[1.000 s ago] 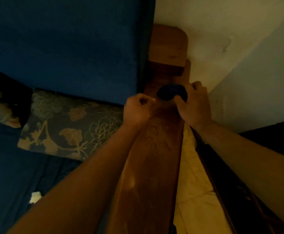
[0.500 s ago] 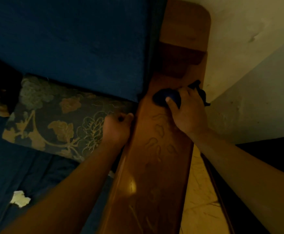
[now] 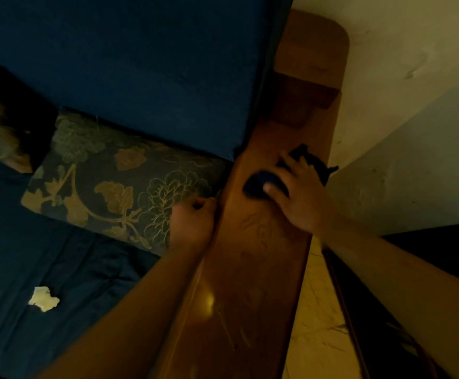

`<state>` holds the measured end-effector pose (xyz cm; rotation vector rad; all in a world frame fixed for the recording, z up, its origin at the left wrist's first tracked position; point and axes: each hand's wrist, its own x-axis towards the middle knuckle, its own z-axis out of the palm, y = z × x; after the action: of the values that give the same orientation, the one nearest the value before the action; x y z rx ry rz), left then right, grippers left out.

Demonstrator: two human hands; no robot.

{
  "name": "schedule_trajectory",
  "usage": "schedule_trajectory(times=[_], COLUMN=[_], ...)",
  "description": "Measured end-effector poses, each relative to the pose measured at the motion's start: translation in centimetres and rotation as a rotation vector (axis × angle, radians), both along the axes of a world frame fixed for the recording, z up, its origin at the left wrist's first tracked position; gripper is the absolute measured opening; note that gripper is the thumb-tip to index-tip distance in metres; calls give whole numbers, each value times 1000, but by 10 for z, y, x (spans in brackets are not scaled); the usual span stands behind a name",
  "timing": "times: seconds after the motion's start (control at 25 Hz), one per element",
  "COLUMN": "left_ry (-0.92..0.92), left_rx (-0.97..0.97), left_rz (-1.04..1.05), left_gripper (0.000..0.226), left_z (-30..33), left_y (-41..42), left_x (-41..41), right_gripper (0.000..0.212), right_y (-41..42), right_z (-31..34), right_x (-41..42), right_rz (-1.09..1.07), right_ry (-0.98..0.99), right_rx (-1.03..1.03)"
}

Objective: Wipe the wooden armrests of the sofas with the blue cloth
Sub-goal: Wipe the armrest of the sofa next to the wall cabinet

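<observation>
A long wooden armrest runs from the bottom centre up to the sofa's back corner. Its surface shows faint scribbles and a glossy patch. My right hand grips the bunched dark blue cloth and holds it down on the armrest's upper part, with a corner of cloth sticking out past the fingers towards the wall. My left hand is curled into a fist against the armrest's left edge, beside the cushion, with nothing visible in it.
A floral cushion lies against the blue sofa back. A small crumpled white scrap sits on the blue seat. A pale wall stands close on the right, with yellowish floor and dark furniture below.
My right hand has stayed on the armrest's upper part, the cloth's corner now sticking out. My left hand dropped from the armrest top to its left edge beside the cushion.
</observation>
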<state>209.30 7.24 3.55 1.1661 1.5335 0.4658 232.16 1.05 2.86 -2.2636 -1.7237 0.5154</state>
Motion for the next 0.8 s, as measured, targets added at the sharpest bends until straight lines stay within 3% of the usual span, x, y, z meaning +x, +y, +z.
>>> schedule_trajectory(times=[0.08, 0.16, 0.28, 0.36, 0.44, 0.48, 0.56, 0.72, 0.8], left_ry=[-13, -5, 25, 18, 11, 21, 56, 58, 0], left_rx=[-10, -24, -51, -49, -45, -34, 1, -20, -78], left_rz=[18, 67, 95, 105, 101, 95, 92, 139, 154], left_gripper=[20, 19, 27, 33, 32, 29, 23, 23, 22], left_z=[1, 1, 1, 3, 4, 4, 1, -2, -1], left_y=[-4, -9, -20, -24, -24, -25, -28, -39, -46], left_x=[-2, -8, -17, -20, -18, -18, -18, -30, -39], right_gripper=[55, 54, 50, 51, 50, 49, 49, 54, 56], right_y=[46, 60, -1, -38, -32, -22, -6, -10, -31], right_z=[1, 0, -7, 1, 6, 6, 3, -8, -6], right_x=[0, -27, -59, -31, 18, 34, 42, -44, -96], right_rz=[-214, -236, 229, 554, 666, 591, 227, -542, -650], right_ry=[-5, -21, 3, 103, 111, 99, 101, 50, 68], right_rx=[-37, -62, -16, -40, -80, -82, -18, 65, 37])
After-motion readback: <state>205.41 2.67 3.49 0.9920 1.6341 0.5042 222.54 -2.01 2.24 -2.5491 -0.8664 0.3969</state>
